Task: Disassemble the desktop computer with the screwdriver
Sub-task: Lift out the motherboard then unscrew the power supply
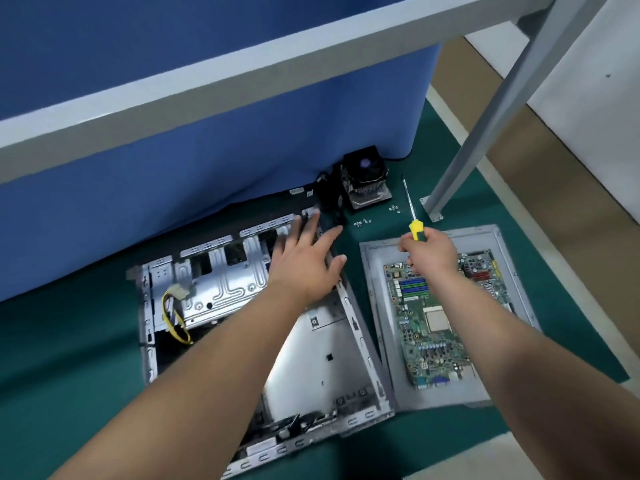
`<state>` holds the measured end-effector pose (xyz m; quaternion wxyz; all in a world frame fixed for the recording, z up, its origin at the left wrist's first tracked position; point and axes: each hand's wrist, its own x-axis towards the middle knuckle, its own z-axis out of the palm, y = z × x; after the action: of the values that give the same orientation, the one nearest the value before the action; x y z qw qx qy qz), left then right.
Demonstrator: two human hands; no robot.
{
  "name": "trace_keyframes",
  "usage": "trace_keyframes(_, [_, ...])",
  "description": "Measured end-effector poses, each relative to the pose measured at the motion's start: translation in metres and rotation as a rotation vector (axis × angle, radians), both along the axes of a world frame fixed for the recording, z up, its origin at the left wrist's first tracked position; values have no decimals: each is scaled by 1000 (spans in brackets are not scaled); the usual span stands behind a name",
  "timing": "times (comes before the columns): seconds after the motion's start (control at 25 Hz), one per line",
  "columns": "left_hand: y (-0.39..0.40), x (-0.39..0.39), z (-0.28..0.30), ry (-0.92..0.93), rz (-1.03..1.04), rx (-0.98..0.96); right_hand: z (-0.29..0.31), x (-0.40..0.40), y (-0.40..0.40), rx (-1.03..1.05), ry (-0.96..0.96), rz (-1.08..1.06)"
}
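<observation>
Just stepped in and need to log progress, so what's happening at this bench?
A person is taking apart a desktop computer on a green mat. The left hand reaches with spread fingers over the far end of the opened grey metal case. The right hand grips a yellow-and-green-handled screwdriver, shaft pointing away. The green motherboard already lies out on a grey side panel to the right. A black cooler fan with heatsink and loose silver screws sit beyond.

bare forearms, left hand (304, 258), right hand (429, 252), no sleeves visible
</observation>
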<state>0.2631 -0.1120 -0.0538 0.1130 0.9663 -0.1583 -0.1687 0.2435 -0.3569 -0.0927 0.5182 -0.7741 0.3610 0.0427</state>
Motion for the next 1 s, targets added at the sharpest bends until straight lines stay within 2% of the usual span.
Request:
trace_keyframes(0.16, [-4,15,-21,-34,31,116,-38,48,-32,-143,68,55])
trace_keyframes(0.48, [-4,9,-38,-133,69,89,-84,121,-45,-427,179,94])
trace_keyframes(0.72, [-3,5,-43,-221,58,95,-106,121,-41,-461,194,51])
trace_keyframes(1.0, [-2,6,-50,-263,61,60,-90,103,-43,-391,106,41])
